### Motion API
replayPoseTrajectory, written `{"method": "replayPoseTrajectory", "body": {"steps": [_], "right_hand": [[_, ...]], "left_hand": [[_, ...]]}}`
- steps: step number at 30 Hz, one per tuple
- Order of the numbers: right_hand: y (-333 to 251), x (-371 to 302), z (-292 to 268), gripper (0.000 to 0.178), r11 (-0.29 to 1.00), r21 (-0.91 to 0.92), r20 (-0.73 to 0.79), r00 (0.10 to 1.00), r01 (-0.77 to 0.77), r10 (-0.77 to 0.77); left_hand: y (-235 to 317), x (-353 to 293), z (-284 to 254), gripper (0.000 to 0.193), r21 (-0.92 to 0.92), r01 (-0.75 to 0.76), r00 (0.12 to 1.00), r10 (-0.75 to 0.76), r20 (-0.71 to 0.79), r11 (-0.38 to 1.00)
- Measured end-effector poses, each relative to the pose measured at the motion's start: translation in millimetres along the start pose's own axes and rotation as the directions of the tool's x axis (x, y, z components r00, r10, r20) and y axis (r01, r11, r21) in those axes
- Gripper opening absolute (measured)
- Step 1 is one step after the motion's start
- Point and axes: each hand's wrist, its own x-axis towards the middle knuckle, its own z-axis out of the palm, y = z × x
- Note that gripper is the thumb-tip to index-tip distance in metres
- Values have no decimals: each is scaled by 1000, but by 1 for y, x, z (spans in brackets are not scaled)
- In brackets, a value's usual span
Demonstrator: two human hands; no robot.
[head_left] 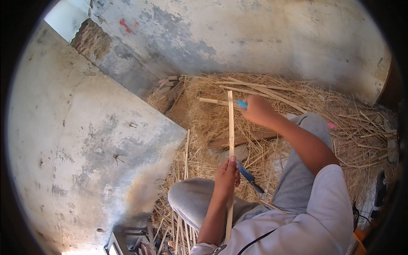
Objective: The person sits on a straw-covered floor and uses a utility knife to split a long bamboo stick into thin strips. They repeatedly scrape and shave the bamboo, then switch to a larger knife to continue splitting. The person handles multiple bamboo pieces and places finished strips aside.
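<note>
My left hand (226, 175) is wrapped round a long flat bamboo strip (231, 123), thumb on top. The strip stands up in front of me, its lower end running back beside my forearm to my lap. My right hand (258, 111) is closed round a small blue-handled tool (242, 104), just right of the strip's upper end. Motion smears this hand, and the tool's working end cannot be made out. A dark-bladed knife (246, 172) with a black handle lies right beside my left hand, over my lap.
Straw-like shavings (199, 123) cover the floor, with loose bamboo strips (272, 91) at the back. A brown wooden block (242, 139) lies ahead of my legs. Plastered walls (97, 140) close in at left and back. A dark metal frame (123, 242) stands at lower left.
</note>
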Motion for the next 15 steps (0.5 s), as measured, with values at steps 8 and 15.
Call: {"method": "replayPoseTrajectory", "body": {"steps": [8, 15], "right_hand": [[-2, -22, 42, 15, 878, -404, 172, 964, 257, -204], [42, 39, 13, 19, 971, -188, -72, 988, -147, 136]], "left_hand": [[-4, 2, -4, 33, 198, -128, 982, 153, -115, 972], [-15, -10, 5, 30, 401, -162, 971, 218, -100, 902]]}}
